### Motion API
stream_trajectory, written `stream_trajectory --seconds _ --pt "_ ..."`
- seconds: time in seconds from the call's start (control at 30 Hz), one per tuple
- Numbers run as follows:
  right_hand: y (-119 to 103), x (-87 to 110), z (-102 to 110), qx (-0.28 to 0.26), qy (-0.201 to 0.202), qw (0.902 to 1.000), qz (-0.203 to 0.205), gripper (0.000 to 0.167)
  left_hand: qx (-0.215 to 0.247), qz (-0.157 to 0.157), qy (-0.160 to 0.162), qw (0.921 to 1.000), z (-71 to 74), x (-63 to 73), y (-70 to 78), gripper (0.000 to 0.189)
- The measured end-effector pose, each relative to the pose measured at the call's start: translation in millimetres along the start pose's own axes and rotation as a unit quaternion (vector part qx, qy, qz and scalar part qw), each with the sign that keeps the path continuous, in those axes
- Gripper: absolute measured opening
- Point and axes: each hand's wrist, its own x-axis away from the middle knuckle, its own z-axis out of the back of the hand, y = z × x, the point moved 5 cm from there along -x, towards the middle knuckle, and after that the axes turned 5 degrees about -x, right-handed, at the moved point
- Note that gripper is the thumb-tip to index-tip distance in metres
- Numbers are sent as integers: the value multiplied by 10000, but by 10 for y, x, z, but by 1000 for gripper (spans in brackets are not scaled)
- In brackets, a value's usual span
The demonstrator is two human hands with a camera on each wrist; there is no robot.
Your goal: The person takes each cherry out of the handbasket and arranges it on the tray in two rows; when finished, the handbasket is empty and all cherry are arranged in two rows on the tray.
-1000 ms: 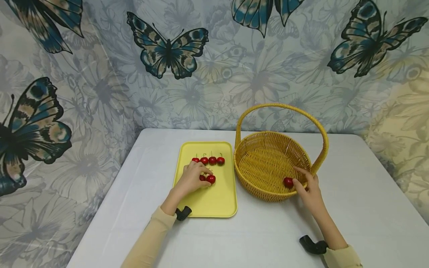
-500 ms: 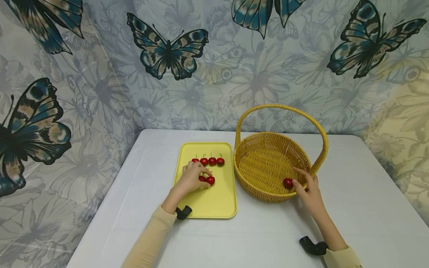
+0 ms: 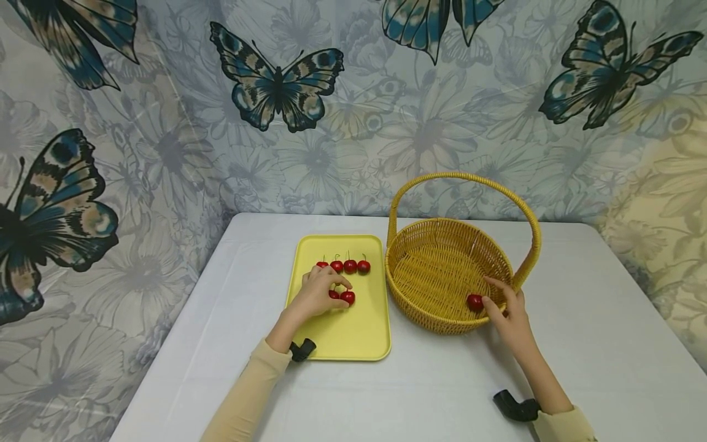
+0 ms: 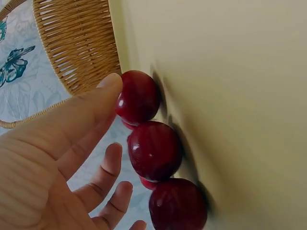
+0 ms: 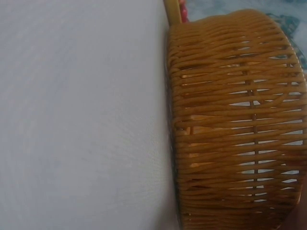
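Note:
My left hand (image 3: 317, 294) reaches over the yellow tray (image 3: 361, 334) and pinches the rightmost cherry (image 3: 348, 298) of the front row between thumb and index finger. In the left wrist view that cherry (image 4: 139, 96) lies against the thumb, with two more cherries (image 4: 156, 151) lined up beside it. My right hand (image 3: 515, 316) is over the near right rim of the wicker basket (image 3: 411, 304). Its thumb tip meets a single dark red cherry (image 3: 474, 302) inside, while the index finger extends above and apart from it. The right wrist view shows mostly the basket's outer wall (image 5: 235, 120).
A back row of several stemmed cherries (image 3: 350, 266) lies on the tray, partly behind the left hand. The basket's tall arched handle (image 3: 464, 175) rises beside the right hand. Both stand on a white-covered table (image 3: 420, 393) before a butterfly-patterned backdrop (image 3: 353, 166).

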Motion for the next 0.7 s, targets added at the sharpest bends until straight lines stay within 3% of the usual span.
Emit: stream_trajectory --seconds 0.4,0.7 --pt "5 -2 -3 32 29 10000 33 46 640 -419 -19 9971 92 0 158 32" --pt "15 -4 -4 -10 19 10000 40 46 963 -797 154 9920 197 -58 410 28"
